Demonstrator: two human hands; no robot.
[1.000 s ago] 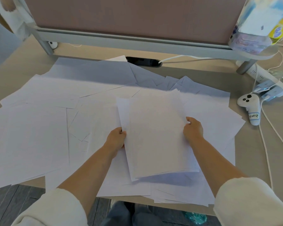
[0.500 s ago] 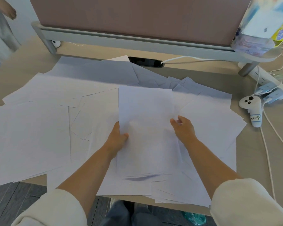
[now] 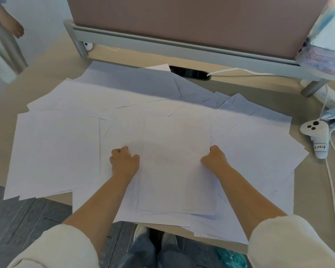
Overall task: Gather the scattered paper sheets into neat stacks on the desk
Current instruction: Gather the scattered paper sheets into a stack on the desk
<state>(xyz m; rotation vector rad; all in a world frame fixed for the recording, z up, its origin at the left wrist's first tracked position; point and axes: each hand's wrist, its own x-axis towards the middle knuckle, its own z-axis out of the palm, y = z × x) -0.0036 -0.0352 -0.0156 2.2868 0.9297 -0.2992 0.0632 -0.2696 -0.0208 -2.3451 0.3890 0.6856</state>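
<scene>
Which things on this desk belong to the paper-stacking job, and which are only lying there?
Belongs to the job:
- stack of sheets, gripped at its sides by the left hand and the right hand
- scattered sheets spread over the desk

Only lying about:
- white controller
- power strip and its cables
- divider panel

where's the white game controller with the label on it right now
In the head view, the white controller lies on the bare desk at the right, just past the right edge of the spread paper sheets, beside the white cables.
</scene>
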